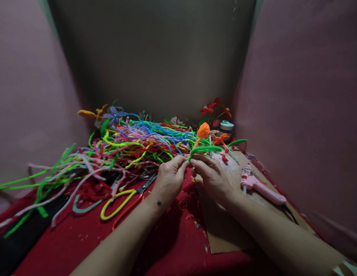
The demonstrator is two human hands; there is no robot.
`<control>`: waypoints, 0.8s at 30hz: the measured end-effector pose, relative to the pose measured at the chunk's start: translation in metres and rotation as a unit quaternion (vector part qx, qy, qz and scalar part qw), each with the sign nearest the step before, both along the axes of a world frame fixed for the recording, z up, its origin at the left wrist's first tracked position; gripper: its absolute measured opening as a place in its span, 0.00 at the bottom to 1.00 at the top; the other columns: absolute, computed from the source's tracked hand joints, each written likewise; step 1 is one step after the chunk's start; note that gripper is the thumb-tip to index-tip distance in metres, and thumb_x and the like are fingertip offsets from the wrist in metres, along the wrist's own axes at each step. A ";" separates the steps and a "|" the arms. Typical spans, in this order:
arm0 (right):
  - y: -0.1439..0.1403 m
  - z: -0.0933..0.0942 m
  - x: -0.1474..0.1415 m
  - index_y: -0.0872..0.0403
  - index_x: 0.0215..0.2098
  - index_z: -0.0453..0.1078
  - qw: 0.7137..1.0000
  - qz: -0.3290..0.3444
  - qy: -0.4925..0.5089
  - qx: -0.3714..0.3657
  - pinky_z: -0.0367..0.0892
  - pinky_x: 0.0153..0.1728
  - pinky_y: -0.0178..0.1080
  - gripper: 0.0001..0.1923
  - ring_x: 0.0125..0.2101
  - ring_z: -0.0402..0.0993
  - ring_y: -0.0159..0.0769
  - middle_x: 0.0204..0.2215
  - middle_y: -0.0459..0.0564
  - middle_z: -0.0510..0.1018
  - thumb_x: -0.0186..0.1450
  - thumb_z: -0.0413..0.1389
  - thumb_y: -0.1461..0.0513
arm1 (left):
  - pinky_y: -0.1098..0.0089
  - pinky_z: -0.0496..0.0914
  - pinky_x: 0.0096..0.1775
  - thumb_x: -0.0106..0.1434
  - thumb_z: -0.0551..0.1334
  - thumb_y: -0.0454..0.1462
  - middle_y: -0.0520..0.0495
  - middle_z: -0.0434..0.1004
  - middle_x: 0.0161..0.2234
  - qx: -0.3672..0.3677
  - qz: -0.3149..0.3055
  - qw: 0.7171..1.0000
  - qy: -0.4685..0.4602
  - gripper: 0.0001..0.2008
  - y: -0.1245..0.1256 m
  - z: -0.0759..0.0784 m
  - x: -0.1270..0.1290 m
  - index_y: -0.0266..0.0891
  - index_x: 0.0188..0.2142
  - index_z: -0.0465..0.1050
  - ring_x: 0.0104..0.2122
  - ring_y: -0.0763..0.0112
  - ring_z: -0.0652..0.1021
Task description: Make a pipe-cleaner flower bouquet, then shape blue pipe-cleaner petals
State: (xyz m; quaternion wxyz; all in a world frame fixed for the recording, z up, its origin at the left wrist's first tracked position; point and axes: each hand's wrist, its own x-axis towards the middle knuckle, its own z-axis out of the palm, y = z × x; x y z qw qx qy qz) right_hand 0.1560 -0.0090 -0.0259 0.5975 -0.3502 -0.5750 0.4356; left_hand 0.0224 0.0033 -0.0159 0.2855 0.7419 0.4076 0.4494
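- Red cloth (pixel 80 237) covers table, lower frame; pipe cleaner heap (pixel 132 142) centre-left.
- Grey wall (pixel 155 57) upper centre, pink panels at the sides.
- Left hand (pixel 168 180) and right hand (pixel 213 176) both pinch green stem (pixel 204 149), centre.

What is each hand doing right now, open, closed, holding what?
Left hand: closed, fingertips pinching the green pipe cleaner at its near end.
Right hand: closed, pinching the same green pipe cleaner right beside the left.
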 end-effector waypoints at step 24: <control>0.009 -0.001 -0.004 0.55 0.24 0.73 0.965 0.081 0.193 -0.158 0.55 0.24 0.31 0.04 0.22 0.62 0.25 0.20 0.43 0.71 0.51 0.62 0.61 | 0.81 0.53 0.14 0.59 0.60 0.41 0.60 0.55 0.15 -0.380 -0.255 0.843 -0.283 0.09 0.010 0.000 -0.009 0.36 0.28 0.66 0.12 0.85 0.53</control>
